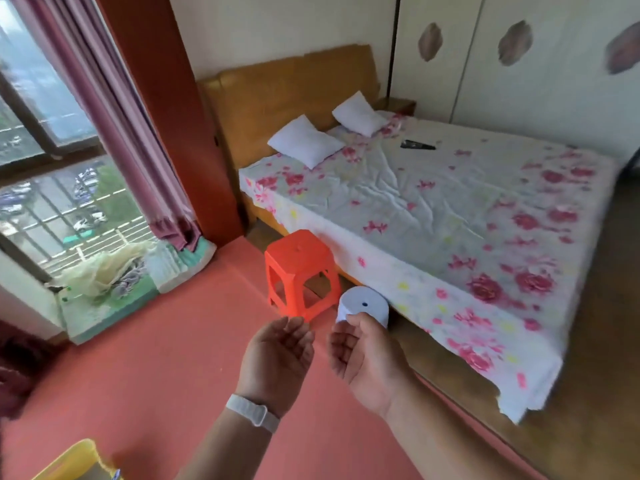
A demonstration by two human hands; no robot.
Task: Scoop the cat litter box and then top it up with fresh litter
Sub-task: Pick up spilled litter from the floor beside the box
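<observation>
From the head camera, a bedroom with a salmon-red floor [173, 358] holds a wooden-framed bed under a rose-printed white sheet [450, 209], with an orange plastic stool [299, 271] just beside its near edge and a curtained window beyond the stool. In front of the stool the left hand [277, 358] hangs with relaxed fingers holding nothing, while the right hand [363, 355] pinches a white paper roll [365, 304]. A yellow plastic container [74, 460], perhaps the litter box, shows only a corner, well apart from the stool.
</observation>
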